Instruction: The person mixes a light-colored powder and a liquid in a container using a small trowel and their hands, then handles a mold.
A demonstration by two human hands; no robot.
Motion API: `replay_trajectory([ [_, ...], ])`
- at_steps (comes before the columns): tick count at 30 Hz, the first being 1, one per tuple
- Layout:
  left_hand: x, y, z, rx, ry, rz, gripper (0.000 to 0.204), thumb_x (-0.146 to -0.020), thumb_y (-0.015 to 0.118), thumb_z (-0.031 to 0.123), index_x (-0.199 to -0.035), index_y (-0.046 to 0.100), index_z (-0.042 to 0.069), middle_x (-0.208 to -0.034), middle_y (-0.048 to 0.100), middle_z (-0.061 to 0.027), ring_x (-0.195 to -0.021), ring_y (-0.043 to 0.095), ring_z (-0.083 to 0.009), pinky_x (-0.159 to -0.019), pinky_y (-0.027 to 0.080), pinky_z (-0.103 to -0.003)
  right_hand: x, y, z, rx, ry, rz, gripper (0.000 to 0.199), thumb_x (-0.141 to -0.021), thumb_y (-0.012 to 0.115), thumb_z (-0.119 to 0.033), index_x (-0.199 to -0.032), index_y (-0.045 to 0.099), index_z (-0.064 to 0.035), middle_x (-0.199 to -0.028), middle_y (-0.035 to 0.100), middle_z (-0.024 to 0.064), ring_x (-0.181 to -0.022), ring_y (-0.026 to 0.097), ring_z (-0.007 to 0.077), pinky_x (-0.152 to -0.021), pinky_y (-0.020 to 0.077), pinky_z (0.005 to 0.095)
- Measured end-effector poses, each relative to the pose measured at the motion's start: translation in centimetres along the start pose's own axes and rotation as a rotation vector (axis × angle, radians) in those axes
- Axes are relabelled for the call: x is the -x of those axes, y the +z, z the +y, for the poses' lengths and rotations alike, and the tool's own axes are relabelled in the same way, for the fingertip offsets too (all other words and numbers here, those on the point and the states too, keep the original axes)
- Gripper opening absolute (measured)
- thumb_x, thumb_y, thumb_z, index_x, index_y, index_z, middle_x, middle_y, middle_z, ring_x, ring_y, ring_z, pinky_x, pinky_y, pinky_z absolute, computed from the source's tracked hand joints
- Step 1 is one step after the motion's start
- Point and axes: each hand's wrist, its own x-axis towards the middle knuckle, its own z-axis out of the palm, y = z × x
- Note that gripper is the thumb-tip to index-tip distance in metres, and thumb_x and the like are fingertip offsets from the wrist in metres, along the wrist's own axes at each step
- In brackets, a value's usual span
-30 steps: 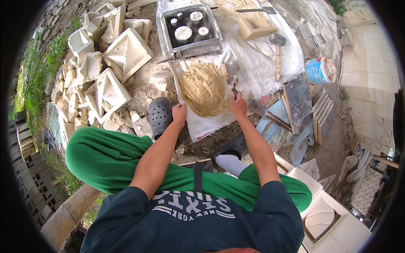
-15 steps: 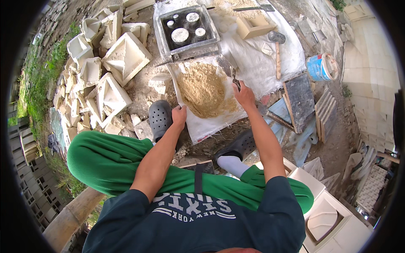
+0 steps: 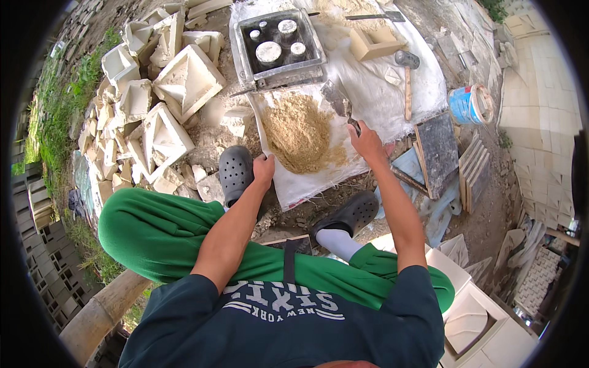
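A heap of tan sandy powder (image 3: 297,132) lies on a white woven sheet (image 3: 307,187). My left hand (image 3: 264,168) is closed on the sheet's left edge, beside the heap. On the other side, my right hand (image 3: 367,142) grips the dark handle of a trowel (image 3: 336,99). Its dusty grey blade rests over the sheet, up and to the right of the heap, apart from the powder. Just beyond the heap stands a square dark mould box (image 3: 280,72) with several round white-topped posts inside.
Broken cream-coloured cast blocks (image 3: 188,84) pile up at left. A mallet (image 3: 407,83), an open cream box (image 3: 373,43) and a long flat bar (image 3: 374,16) lie on the sheet's far right. To the right are a blue-and-white bucket (image 3: 469,105) and dark boards (image 3: 437,147). My grey clogs (image 3: 235,173) flank the sheet's near edge.
My right hand and the trowel have shifted slightly right, away from the heap. The left hand keeps its hold on the sheet's edge. The whole view has shifted a little.
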Motion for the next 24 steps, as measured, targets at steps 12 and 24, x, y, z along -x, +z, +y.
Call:
replay_trajectory([
  [12, 0.6, -0.2, 1.5, -0.073, -0.020, -0.016, 0.030, -0.086, 0.057, 0.020, -0.099, 0.067, -0.006, -0.073, 0.062, -0.0070, -0.066, 0.055, -0.0137, -0.062, 0.044, -0.033, 2.5, 4.5, 0.5, 0.042, -0.295, 0.006, 0.044, -0.088, 0.056, -0.046, -0.109, 0.059, -0.0079, -0.081, 0.067, 0.0193, -0.072, 0.065, 0.0391, -0.062, 0.0510, 0.0478],
  [24, 0.4, 0.2, 0.7, -0.017, 0.019, 0.002, 0.031, -0.083, 0.057, 0.021, -0.092, 0.066, -0.007, -0.075, 0.066, -0.0173, -0.068, 0.063, -0.0223, -0.065, 0.047, -0.036, -3.1, 5.5, -2.1, 0.014, -0.362, 0.136, 0.037, -0.090, 0.057, -0.041, -0.106, 0.057, -0.0078, -0.082, 0.067, 0.0160, -0.075, 0.066, 0.0351, -0.062, 0.0513, 0.0446],
])
